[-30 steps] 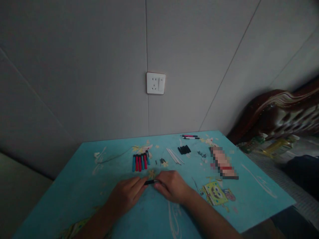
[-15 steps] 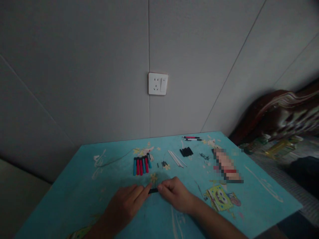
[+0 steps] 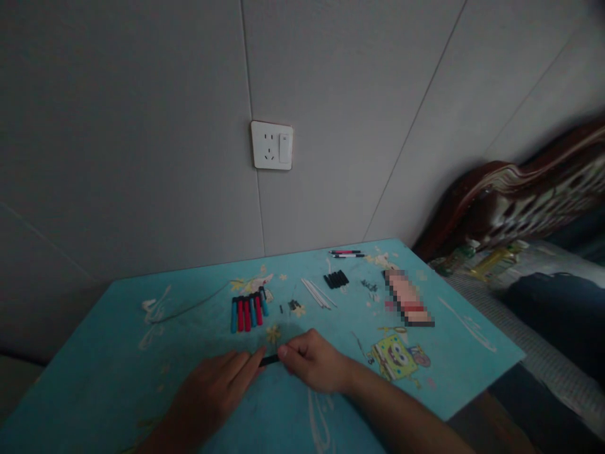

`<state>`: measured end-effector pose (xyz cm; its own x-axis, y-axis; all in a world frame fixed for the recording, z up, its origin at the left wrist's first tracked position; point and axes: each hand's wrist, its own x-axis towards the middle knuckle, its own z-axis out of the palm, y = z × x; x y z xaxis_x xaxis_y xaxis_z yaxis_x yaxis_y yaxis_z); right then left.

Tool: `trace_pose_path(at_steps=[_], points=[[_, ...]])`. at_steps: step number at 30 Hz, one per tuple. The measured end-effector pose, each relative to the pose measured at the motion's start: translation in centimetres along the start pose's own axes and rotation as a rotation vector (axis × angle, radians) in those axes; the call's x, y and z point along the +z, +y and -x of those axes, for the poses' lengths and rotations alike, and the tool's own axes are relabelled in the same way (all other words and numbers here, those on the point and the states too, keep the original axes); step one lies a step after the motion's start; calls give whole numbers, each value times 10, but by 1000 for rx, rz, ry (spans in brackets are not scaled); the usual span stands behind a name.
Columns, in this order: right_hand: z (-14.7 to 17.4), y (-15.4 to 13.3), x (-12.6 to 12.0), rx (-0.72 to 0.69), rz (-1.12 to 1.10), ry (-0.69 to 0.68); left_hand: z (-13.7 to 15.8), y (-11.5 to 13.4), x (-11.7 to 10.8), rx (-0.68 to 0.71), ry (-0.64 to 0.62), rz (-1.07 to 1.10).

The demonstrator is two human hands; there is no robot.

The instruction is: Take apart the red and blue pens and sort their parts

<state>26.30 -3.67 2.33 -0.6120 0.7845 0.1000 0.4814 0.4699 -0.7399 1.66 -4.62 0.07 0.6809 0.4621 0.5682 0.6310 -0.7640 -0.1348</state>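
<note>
Near the front of the table, my left hand (image 3: pixel 215 384) and my right hand (image 3: pixel 316 362) hold a short black pen part (image 3: pixel 269 360) between them. My left fingers are pressed together on its left end. The thumb and curled fingers of my right hand pinch its right end. Beyond my hands lies a row of red and blue pen barrels (image 3: pixel 247 313) with black ends. To their right are small dark pieces (image 3: pixel 293 304), thin white refills (image 3: pixel 317 294) and a group of black tubes (image 3: pixel 336 279).
Two slim pens (image 3: pixel 347 253) lie at the table's back edge. Small dark springs-like pieces (image 3: pixel 370 287) sit beside a pixelated flat object (image 3: pixel 407 299). The blue table cover (image 3: pixel 94 353) carries cartoon prints. A wall socket (image 3: pixel 272 145) is above; bottles (image 3: pixel 496 261) rest on a bed at right.
The view has swung to the right, so everything appears farther left. Both hands keep hold of the black pen part, with little visible change in their grip.
</note>
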Motion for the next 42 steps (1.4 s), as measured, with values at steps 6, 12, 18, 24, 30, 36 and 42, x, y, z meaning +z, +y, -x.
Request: trace_pose_path(at_steps=[6,12,18,24,30,36,42], points=[[-5,5,-9,-192,365,116,-1,-7,7,-264,-33,-19],[-4,6,-28,-156,280,212,1,-13,4,-501,-26,292],[-2,7,-26,-151,158,197,-2,-11,-4,-453,20,339],[-4,15,-14,58,-282,25,1,-15,-13,-300,16,162],[-11,16,-9,-21,-95,227,-6,-11,-8,-675,105,625],[-10,12,-14,-129,102,184,-18,-9,-7,-1079,368,1204],[-7,-5,12,-208,192,7,-27,-3,-16,-1106,520,1348]])
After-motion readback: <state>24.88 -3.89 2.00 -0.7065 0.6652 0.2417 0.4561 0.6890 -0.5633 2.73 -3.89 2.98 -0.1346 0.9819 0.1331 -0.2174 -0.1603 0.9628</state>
